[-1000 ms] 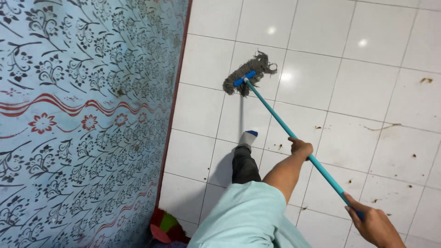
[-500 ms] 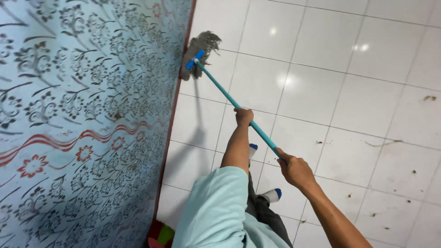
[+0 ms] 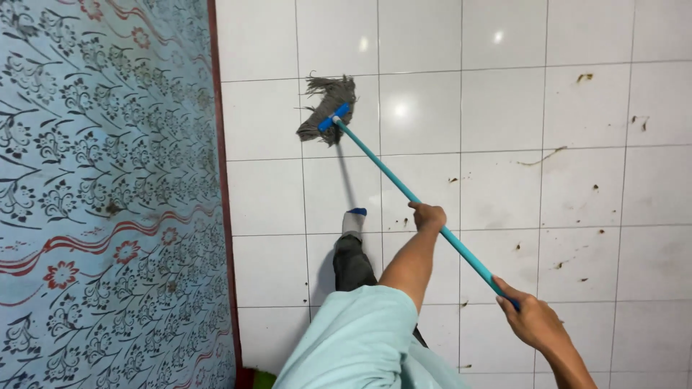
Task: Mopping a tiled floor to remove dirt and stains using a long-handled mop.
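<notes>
There is only one view, from a camera on the person's head. It looks steeply down and a little forward at the tiled floor, from standing height. The carpet fills the left side, and the person's own arms come in from the bottom edge.

right forearm cropped (bottom edge), floor specks unidentifiable

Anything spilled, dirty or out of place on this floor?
Yes. Brown specks and a thin twig-like strand litter the white tiled floor to the right of the mop handle, while the tiles left of it, by the patterned mat, look clean.
</notes>
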